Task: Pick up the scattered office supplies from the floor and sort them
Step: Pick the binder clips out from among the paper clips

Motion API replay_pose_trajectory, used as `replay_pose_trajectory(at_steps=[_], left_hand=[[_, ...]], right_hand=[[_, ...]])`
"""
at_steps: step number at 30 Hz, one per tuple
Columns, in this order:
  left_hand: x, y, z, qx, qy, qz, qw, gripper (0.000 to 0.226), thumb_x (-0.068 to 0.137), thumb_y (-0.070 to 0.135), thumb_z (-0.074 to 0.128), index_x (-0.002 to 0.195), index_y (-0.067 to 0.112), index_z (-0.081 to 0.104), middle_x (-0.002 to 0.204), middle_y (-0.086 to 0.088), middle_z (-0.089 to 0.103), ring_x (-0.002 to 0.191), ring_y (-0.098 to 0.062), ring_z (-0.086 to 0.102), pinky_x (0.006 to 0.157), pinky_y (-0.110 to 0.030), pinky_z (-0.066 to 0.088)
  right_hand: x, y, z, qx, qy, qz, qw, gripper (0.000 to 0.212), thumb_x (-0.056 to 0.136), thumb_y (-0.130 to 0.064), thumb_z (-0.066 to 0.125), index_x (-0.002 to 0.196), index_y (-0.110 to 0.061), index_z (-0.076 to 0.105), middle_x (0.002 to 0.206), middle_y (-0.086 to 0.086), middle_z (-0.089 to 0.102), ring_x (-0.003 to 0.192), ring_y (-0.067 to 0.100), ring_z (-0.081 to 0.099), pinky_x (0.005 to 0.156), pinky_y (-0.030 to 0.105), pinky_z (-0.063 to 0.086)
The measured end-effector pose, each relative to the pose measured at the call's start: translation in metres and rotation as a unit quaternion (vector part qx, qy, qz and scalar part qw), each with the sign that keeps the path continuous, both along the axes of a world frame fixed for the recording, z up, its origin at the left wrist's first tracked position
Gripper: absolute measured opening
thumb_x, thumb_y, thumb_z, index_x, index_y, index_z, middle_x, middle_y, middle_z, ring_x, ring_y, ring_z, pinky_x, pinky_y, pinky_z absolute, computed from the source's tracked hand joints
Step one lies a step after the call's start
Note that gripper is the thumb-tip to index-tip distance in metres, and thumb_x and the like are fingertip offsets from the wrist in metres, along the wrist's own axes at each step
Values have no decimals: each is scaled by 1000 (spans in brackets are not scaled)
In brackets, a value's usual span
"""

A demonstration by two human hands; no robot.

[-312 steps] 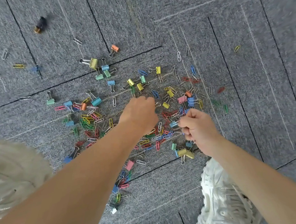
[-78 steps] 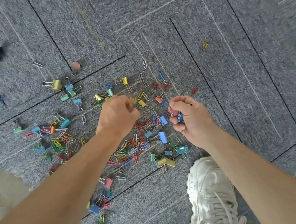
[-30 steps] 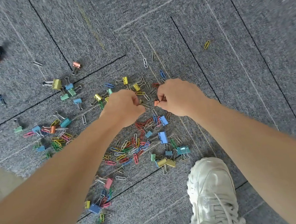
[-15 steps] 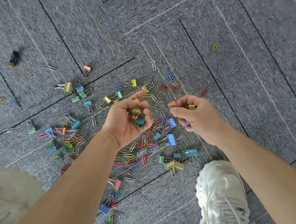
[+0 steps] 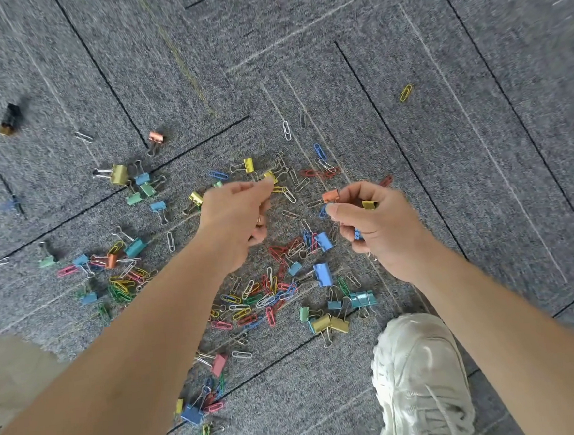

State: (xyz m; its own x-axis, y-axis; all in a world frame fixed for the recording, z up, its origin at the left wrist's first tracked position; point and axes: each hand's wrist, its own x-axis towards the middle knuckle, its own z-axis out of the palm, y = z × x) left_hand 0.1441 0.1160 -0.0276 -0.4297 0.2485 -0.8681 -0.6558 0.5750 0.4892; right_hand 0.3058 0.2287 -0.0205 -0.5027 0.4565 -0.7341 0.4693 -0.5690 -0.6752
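Right hand (image 5: pixel 378 224): grip closed on several binder clips (image 5: pixel 330 196), partly hidden inside the fist. Left hand (image 5: pixel 234 217): blurred, curled over, palm concealed; cannot tell its hold. Loose paper clips (image 5: pixel 250 301) litter the floor (image 5: pixel 474 102) beneath.

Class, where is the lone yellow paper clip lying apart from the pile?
Head view, upper right: the yellow paper clip lies alone on the grey carpet, beyond the right hand.

Roughly 30 binder clips (image 5: pixel 323 274), 3 of them in the right hand (image 5: pixel 378 224). Paper clips (image 5: pixel 286 130): dozens, too tangled to count. One white sneaker (image 5: pixel 422 377). One small black object (image 5: pixel 10 116).
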Motion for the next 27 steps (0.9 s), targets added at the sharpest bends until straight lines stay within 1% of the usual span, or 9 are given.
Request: replay_pose_trajectory(at_steps=[1, 3, 5, 12, 16, 18, 21, 24, 27], left_hand=[[-2, 6, -2, -24, 88, -85, 992, 21, 89, 32, 71, 91, 13, 66, 70, 0, 59, 50, -11, 46, 47, -24, 44], [-6, 16, -6, -55, 246, -236, 938, 26, 87, 42, 72, 97, 18, 65, 76, 4, 61, 53, -10, 52, 50, -25, 47], [-9, 25, -8, -79, 326, -320, 886, 29, 88, 42, 71, 108, 22, 64, 83, 6, 60, 59, -8, 57, 51, -21, 43], [-17, 49, -13, -140, 289, -402, 857, 20, 92, 36, 67, 86, 17, 64, 80, -6, 65, 56, -15, 58, 46, -25, 43], [-20, 46, -16, -137, 309, -477, 811, 34, 96, 35, 59, 79, 8, 69, 65, -3, 61, 50, -17, 55, 51, -26, 54], [-20, 38, -12, -101, 291, -436, 846, 26, 95, 28, 57, 81, 7, 66, 65, -4, 58, 51, -16, 50, 53, -27, 50], [-25, 21, 2, 20, 95, -176, 980, 6, 93, 9, 56, 88, 7, 56, 76, -7, 64, 47, -9, 42, 47, -24, 39], [-33, -4, 7, 81, -36, -11, 996, 10, 96, 2, 51, 89, 10, 50, 74, -10, 64, 45, -7, 39, 40, -20, 31], [-37, -14, 4, 39, 32, -44, 998, 12, 101, 8, 47, 111, 10, 53, 74, -5, 56, 51, -11, 41, 42, -23, 36]], right_hand=[[0, 0, 0, 0, 1, 1, 1000, 17, 86, -3, 70, 81, -13, 58, 65, 4, 52, 50, 13, 44, 43, 21, 24], [1, 0, 0, -1, 1, 1, 1000, 18, 87, -2, 70, 80, -13, 57, 64, 4, 52, 49, 13, 44, 42, 20, 25], [1, 0, 0, -4, 2, -1, 1000, 18, 86, -2, 70, 80, -13, 57, 64, 4, 51, 49, 13, 43, 41, 20, 26], [3, 3, -1, -13, 6, -20, 1000, 19, 86, -1, 70, 78, -15, 58, 65, 5, 52, 48, 13, 43, 43, 19, 24], [1, 2, -1, -52, 15, -53, 997, 18, 88, -2, 67, 102, -15, 69, 69, 2, 57, 52, 14, 44, 42, 19, 28], [-3, 0, 0, -116, 32, -82, 989, 24, 90, -2, 63, 110, -14, 69, 69, 1, 53, 53, 13, 43, 41, 20, 24], [-9, -5, 3, -222, 60, -111, 967, 21, 86, -8, 63, 105, -14, 68, 73, 0, 53, 54, 10, 42, 41, 20, 26], [-14, -12, 3, -284, 84, -129, 946, 12, 90, -11, 60, 98, -17, 65, 93, 3, 67, 57, 8, 47, 40, 15, 32], [-15, -12, 0, -288, 76, -115, 948, 16, 92, -5, 55, 95, -20, 58, 100, 4, 72, 57, 9, 51, 38, 15, 32]])
